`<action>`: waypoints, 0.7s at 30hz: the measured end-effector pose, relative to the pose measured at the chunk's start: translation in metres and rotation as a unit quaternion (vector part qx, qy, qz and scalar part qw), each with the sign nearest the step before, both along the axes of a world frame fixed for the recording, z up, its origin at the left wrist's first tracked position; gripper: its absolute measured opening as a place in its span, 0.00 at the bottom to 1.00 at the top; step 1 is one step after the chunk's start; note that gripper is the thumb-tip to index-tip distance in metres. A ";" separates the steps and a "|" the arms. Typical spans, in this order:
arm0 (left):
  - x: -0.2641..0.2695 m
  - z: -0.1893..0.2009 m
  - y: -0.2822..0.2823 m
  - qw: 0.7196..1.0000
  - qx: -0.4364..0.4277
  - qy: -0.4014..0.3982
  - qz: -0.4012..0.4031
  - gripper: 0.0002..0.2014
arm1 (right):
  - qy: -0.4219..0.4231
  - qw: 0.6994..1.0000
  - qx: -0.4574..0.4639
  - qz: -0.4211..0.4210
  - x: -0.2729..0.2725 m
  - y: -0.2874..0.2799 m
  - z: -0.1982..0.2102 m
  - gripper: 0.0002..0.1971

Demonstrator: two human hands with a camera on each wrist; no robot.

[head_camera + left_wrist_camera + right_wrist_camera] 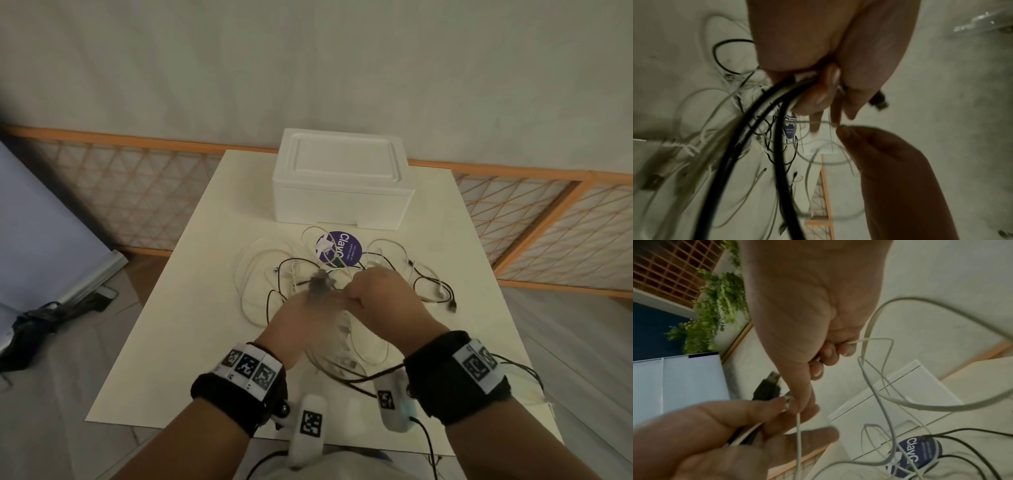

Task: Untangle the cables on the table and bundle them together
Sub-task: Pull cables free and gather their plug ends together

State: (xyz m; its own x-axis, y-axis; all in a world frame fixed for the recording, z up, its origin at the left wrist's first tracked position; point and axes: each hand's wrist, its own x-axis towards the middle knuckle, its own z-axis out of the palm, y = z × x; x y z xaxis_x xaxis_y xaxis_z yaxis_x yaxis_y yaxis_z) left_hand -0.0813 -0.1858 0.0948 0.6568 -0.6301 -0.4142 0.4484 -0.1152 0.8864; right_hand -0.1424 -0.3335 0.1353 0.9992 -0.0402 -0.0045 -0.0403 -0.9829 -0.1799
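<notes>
A tangle of white and black cables lies on the white table. Above it both hands meet. My left hand grips a bunch of black and white cables near their ends, and a black USB plug sticks out past its fingers. My right hand is curled round a thin white cable and pinches the same or another white strand between thumb and forefinger, right against my left fingertips. In the left wrist view my right hand pinches a white strand. The head view of the left hand is motion-blurred.
A closed white foam box stands at the table's far edge. A round purple sticker lies under the cables in front of it. Loose loops trail right to a black plug. An orange lattice screen runs behind the table.
</notes>
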 end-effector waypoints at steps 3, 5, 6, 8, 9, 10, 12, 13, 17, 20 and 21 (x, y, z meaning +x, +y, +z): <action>0.001 0.003 0.002 0.999 0.028 -0.027 -0.033 0.08 | -0.035 0.999 0.034 0.022 0.000 -0.004 0.006 0.15; 0.009 0.004 0.007 0.998 0.032 -0.045 0.005 0.09 | -0.017 0.998 0.064 -0.006 -0.001 -0.014 0.015 0.14; 0.014 0.004 0.010 0.998 0.034 -0.048 0.031 0.09 | -0.009 0.997 0.071 -0.034 -0.002 -0.022 0.020 0.13; 0.027 0.002 0.019 0.995 0.030 -0.041 0.083 0.08 | -0.028 0.993 0.083 -0.077 -0.003 -0.041 0.028 0.12; 0.033 0.001 0.025 0.993 0.026 -0.036 0.108 0.08 | -0.043 0.991 0.086 -0.090 -0.003 -0.050 0.031 0.11; 0.038 -0.001 0.031 0.990 0.025 -0.032 0.131 0.08 | -0.054 0.990 0.087 -0.100 -0.001 -0.058 0.033 0.11; 0.047 -0.005 0.040 0.984 0.025 -0.028 0.172 0.08 | -0.056 0.988 0.091 -0.110 0.003 -0.066 0.034 0.10; 0.050 -0.006 0.044 0.981 0.026 -0.027 0.189 0.09 | -0.057 0.988 0.094 -0.111 0.006 -0.067 0.033 0.10; 0.058 0.002 0.045 0.969 0.087 -0.126 0.196 0.12 | -0.061 0.989 0.082 -0.108 0.025 -0.063 0.022 0.11; 0.058 0.024 0.031 0.937 0.144 -0.289 0.131 0.10 | -0.004 0.999 0.011 -0.042 0.038 -0.050 0.020 0.13; 0.057 0.031 0.024 0.934 0.137 -0.308 0.116 0.13 | 0.001 1.000 -0.003 -0.012 0.043 -0.043 0.021 0.12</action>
State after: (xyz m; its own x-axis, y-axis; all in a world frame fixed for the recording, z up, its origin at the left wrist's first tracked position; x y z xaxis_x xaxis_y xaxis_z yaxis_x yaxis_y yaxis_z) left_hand -0.0245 -0.1616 0.1257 0.9294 -0.3672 -0.0371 -0.0962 -0.3382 0.9361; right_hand -0.0996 -0.3762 0.1565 0.9979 -0.0650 -0.0058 -0.0650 -0.9828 -0.1730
